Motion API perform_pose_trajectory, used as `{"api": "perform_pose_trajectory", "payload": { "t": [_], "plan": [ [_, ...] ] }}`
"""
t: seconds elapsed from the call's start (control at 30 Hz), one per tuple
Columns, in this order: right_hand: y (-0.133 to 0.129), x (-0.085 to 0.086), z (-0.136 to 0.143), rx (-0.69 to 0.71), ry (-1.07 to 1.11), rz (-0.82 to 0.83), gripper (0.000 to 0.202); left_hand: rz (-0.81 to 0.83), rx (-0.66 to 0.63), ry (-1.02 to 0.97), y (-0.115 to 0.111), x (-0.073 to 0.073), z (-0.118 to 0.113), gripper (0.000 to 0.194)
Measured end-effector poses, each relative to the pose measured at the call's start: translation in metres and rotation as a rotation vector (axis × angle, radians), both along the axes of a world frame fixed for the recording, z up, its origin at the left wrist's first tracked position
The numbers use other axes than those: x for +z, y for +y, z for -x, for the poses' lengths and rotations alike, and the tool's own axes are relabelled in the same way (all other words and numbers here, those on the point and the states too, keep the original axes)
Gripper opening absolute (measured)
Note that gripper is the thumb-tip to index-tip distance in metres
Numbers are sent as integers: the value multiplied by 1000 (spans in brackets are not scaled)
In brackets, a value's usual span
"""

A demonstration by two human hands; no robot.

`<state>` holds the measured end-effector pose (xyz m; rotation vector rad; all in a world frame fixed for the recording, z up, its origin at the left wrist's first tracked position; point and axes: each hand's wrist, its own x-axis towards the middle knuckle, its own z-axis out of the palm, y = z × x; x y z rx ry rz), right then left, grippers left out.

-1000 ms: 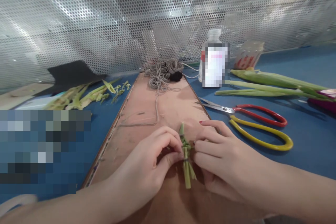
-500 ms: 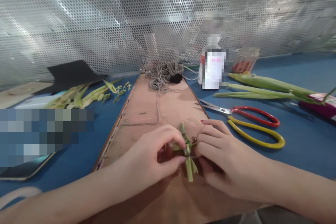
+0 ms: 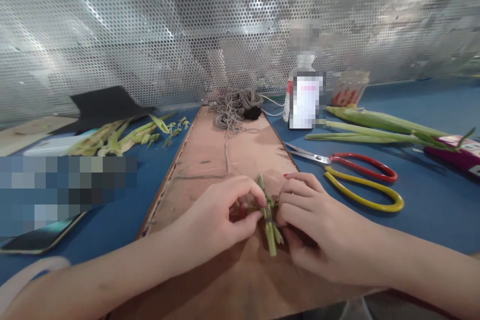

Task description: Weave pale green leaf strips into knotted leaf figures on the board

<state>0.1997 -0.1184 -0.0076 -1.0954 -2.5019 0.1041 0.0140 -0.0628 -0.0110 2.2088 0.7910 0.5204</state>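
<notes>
A small bundle of cut green stalks [image 3: 270,240] lies between my hands on the tan board. A thin greyish string [image 3: 268,214] is wrapped around its middle. My left hand [image 3: 228,210] is closed in a pinch, thumb and forefinger meeting at the string on the bundle's left side. My right hand [image 3: 311,215] is closed at the right side, fingers curled in where a short bit of string runs. The exact grip on the string ends is partly hidden by the fingers.
Scissors [image 3: 360,180] with red and yellow handles lie to the right. A grey string pile [image 3: 234,105] sits at the board's [image 3: 247,155] far end. Long green stalks [image 3: 382,127] lie behind the scissors, beside a bottle [image 3: 304,62]. Wilted leaves [image 3: 116,140] and a phone [image 3: 45,240] are left.
Both hands have shifted slightly but stay at the bundle. The string stretch toward my right hand looks shorter, and the wrap on the stalks shows more plainly.
</notes>
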Motion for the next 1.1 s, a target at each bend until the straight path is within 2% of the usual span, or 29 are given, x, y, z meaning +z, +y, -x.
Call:
{"api": "perform_pose_trajectory", "payload": {
  "t": [0.27, 0.47, 0.67, 0.77, 0.97, 1.1],
  "plan": [
    [-2, 2, -1, -51, 2, -13, 6, 46, -20, -7, 2, 2, 0, 11],
    [-4, 1, 1, -70, -30, -278, 13, -63, -123, -38, -1, 3, 1, 8],
    [-3, -1, 6, -23, -97, -463, 15, -26, -87, -103, -2, 0, -3, 4],
    [-4, 3, 3, -65, -48, -454, 12, 8, -62, -112, -2, -1, -4, 5],
    [-8, 7, -8, -137, -29, -271, 11, 1, -32, -108, -5, -2, -4, 5],
    [-6, -3, -7, -101, -144, -347, 13, 19, -5, -92, -5, -2, -4, 5]
  ]
}}
